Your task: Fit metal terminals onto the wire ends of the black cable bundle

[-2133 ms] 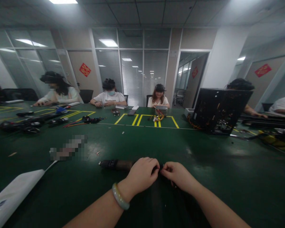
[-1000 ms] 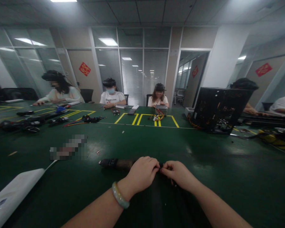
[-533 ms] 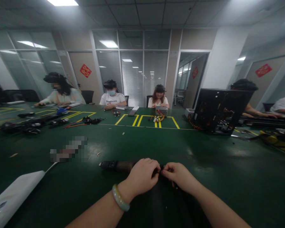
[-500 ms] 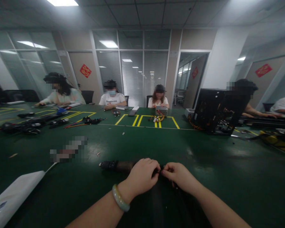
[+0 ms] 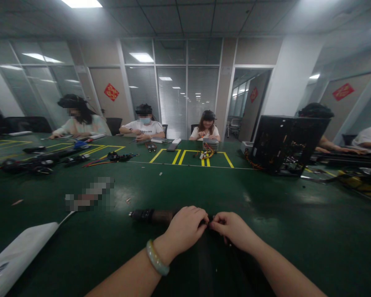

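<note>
My left hand [image 5: 185,229] and my right hand [image 5: 231,229] meet fingertip to fingertip over a dark object [image 5: 208,264] that lies on the green table [image 5: 173,181] in front of me. Both pinch a small dark part at its far edge; what that part is cannot be made out. A pale green bangle [image 5: 156,258] sits on my left wrist. Just beyond my left hand lies a dark cylindrical tool [image 5: 150,215], its right end hidden behind my fingers.
A white flat item [image 5: 18,258] lies at the near left. An open black computer case [image 5: 286,144] stands at the right. Cables and tools [image 5: 43,161] lie at the far left, coloured wires [image 5: 205,154] at the far middle. Several people sit along the far and right sides.
My hands stay together at the same spot, with only slight finger movement. The view has shifted a little. People at the far side have moved their arms.
</note>
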Tool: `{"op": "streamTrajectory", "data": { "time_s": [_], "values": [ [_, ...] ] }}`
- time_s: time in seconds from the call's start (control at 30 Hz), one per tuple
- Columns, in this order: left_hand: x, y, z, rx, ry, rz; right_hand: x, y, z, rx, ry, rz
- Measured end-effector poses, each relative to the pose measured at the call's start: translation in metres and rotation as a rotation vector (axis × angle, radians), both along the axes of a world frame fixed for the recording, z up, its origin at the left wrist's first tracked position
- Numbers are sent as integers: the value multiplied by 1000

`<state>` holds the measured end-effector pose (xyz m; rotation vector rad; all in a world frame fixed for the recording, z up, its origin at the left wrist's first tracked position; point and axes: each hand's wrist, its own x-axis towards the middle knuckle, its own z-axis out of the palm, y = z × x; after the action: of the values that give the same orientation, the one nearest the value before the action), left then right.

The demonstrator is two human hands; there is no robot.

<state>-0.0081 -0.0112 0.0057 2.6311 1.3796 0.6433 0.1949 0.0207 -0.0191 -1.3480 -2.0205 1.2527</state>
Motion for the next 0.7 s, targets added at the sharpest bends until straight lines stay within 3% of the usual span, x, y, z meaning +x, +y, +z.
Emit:
{"op": "streamTrajectory", "data": {
  "time_s": [0.5, 0.7],
  "values": [
    [-1, 2, -5, 16, -6, -18, -1, 1, -6, 35, 2, -4],
    [0, 2, -4, 4, -9, 33, -2, -1, -1, 54, -28, -8]
  ]
}}
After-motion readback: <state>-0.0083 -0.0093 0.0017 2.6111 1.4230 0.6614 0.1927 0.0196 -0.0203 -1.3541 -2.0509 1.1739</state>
